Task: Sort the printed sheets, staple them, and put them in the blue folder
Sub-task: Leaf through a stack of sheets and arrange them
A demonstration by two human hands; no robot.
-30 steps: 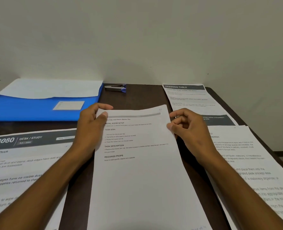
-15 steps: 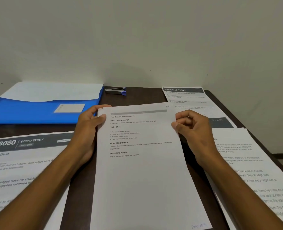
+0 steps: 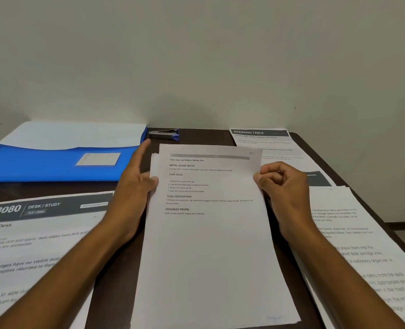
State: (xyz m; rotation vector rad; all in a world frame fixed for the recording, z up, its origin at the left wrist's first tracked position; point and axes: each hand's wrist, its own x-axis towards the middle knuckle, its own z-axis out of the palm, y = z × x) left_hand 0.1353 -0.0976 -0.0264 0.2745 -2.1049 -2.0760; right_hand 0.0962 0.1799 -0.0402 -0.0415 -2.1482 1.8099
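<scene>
A: So why are both hands up near the top of that middle stack [image 3: 211,233]?

B: To square it, I'd judge. The right hand [image 3: 282,188] is curled shut, pinching the stack's right edge; the left hand [image 3: 135,181] lies flat and open along the left edge, thumb touching the paper, where lower sheets peek out unevenly.

A: And the stapler [image 3: 164,134]?

B: Untouched at the back of the surface [image 3: 196,136], just beside the blue folder [image 3: 54,165], which lies at the far left with a sheet tucked in it.

A: The other printouts?

B: The desk-study pile [image 3: 38,245] sits left, another pile [image 3: 362,257] right, the dressing-table sheet [image 3: 260,138] behind, probably kept apart as separate sets.
</scene>
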